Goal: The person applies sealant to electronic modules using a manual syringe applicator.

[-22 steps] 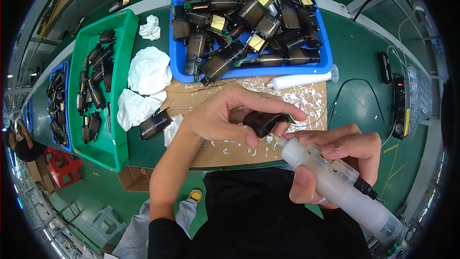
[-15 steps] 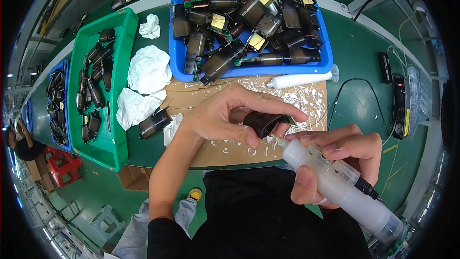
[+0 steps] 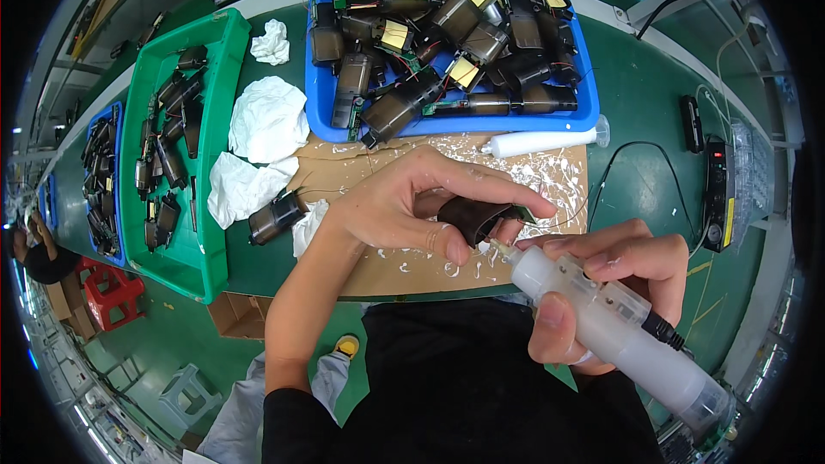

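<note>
Between the thumb and fingers of my left hand (image 3: pixel 412 210) sits a dark brown, translucent plastic housing (image 3: pixel 468 220), its open end turned toward the right. A bit of green board and a thin wire show at its far edge. My right hand (image 3: pixel 614 283) is wrapped round a dispensing syringe (image 3: pixel 601 326) filled with white paste, with a clear trigger piece and black cable on its barrel. The syringe's nozzle points at the housing's open end; whether it touches is too small to tell. Beneath both hands lies a cardboard sheet (image 3: pixel 412 279) spattered with white paste.
A blue bin (image 3: pixel 593 112) heaped with similar housings stands at the far side. To the left are a green tray (image 3: pixel 219 266), crumpled white tissues (image 3: pixel 266 120) and a single housing (image 3: pixel 273 219). Another white syringe (image 3: pixel 546 141) lies by the bin. A black box (image 3: pixel 716 193) with cables sits right.
The syringe and my right hand have shifted slightly right and down, its nozzle a little farther from the housing. My left hand keeps its hold, nearly still.
</note>
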`<state>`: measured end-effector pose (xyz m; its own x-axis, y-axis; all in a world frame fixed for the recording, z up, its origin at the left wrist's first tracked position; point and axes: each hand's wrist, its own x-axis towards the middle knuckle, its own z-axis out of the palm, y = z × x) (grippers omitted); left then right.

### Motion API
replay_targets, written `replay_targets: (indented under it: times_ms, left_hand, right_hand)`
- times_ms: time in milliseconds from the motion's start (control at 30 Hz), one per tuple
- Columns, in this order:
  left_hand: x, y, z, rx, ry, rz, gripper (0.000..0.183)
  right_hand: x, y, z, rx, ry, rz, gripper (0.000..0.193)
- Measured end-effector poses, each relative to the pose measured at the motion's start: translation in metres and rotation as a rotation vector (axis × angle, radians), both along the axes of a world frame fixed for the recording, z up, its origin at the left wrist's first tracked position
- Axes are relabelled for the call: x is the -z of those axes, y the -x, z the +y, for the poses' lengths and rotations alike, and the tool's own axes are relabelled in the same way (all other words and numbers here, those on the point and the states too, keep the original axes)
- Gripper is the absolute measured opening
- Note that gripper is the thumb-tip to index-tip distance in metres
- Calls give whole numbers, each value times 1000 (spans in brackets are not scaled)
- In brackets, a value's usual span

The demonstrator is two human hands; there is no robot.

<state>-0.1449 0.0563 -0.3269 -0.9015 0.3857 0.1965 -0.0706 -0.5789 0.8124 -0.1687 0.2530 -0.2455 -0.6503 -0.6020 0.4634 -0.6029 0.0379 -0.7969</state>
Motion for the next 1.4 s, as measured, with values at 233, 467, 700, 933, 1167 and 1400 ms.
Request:
replay_targets:
  times_ms: [233, 467, 700, 933, 1167, 1400]
  left_hand:
    - [6, 1, -6, 66, -57, 85, 68]
    - [-29, -20, -24, -301, 310, 172, 72]
    - [-87, -96, -126, -1262, 1735, 4, 60]
    - [-54, 19, -236, -1051, 1998, 293, 39]
    - [6, 150, -266, -647, 2402, -286, 40]
    - [-33, 110, -226, -1398, 2098, 160, 28]
  right_hand:
    - [7, -1, -5, 18, 69, 35, 38]
    - [13, -9, 10, 110, 356, -178, 49]
    - [40, 6, 21, 237, 147, -239, 46]
    - [43, 14, 23, 234, 88, -194, 35]
    - [32, 13, 34, 321, 106, -200, 38]
    - [32, 21, 35, 303, 130, -261, 40]
